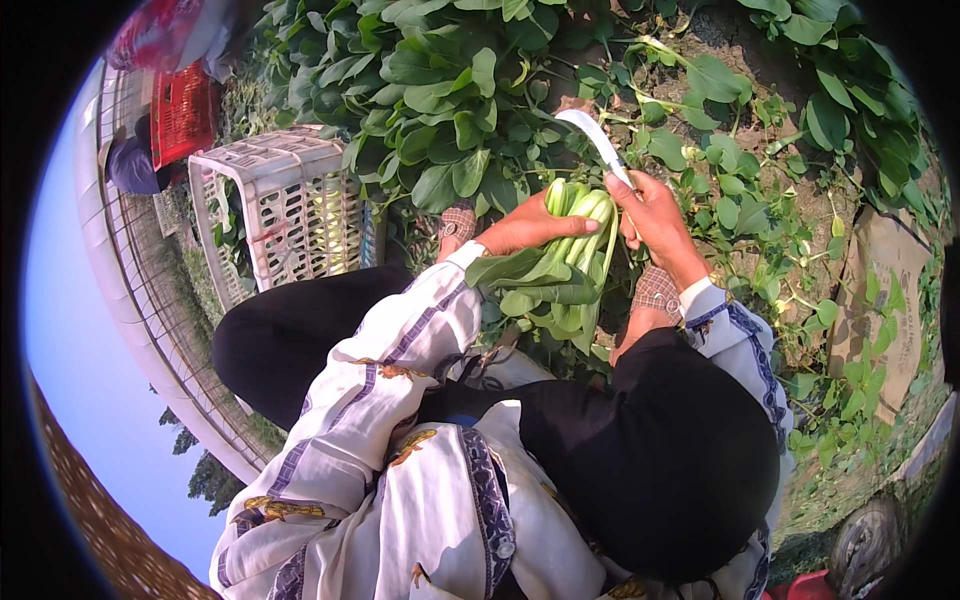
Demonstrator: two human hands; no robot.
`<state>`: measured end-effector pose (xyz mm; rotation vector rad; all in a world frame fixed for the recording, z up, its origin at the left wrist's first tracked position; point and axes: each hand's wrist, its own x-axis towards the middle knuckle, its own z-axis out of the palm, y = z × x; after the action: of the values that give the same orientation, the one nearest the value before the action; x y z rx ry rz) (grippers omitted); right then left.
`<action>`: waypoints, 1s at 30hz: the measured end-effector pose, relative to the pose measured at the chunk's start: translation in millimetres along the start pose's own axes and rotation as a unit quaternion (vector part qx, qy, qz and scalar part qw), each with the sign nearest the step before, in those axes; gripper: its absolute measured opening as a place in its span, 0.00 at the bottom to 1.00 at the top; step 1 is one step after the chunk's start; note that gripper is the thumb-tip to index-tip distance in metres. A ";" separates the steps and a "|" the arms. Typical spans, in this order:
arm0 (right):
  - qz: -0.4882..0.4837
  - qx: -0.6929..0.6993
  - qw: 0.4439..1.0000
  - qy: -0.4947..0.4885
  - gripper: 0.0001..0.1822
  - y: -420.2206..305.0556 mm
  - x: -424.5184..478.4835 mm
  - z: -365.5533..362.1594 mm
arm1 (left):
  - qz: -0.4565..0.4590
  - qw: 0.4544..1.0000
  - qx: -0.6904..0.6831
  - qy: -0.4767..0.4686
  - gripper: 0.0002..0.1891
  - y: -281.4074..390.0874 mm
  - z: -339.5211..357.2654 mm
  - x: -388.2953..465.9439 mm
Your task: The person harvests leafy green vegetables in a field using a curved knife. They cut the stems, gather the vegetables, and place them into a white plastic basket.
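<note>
My left hand (517, 225) is closed around a bunch of leafy greens (581, 232) with pale green stalks, like choy sum or bok choy. The cut stalk ends point away from me, and the leaves hang down towards my lap. Just right of the bunch, my right hand (652, 214) grips the handle of a sickle (592, 139). Its curved, bright blade points up and to the left, apart from the stalks. Part of the handle is hidden by my fingers. Both hands are above the ground between my feet.
Dense leafy plants (435, 97) grow ahead. A white plastic crate (300, 202) holding greens stands at left, with a red crate (180, 112) and another person (135, 161) beyond. Cut stems and weeds (720, 172) cover the soil at right, near a flattened cardboard piece (885, 300).
</note>
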<state>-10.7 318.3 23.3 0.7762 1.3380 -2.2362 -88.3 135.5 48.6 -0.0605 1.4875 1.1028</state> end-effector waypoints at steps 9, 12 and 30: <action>-0.287 -0.246 0.919 0.109 0.18 8.2 86.3 6.8 | 0.035 0.977 0.176 0.113 0.34 85.6 -71.3 15.3; -0.283 -0.282 0.916 0.026 0.16 17.2 94.7 32.1 | 0.048 0.919 0.310 0.238 0.38 29.9 -117.5 -3.6; -0.259 -0.452 0.853 -0.008 0.17 33.4 136.0 46.2 | 0.086 0.889 0.319 0.318 0.60 -6.4 -91.4 -27.7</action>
<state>-104.7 252.8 -69.5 0.0363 2.4969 -1.5530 -145.0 58.3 51.0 0.1926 2.4333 0.6958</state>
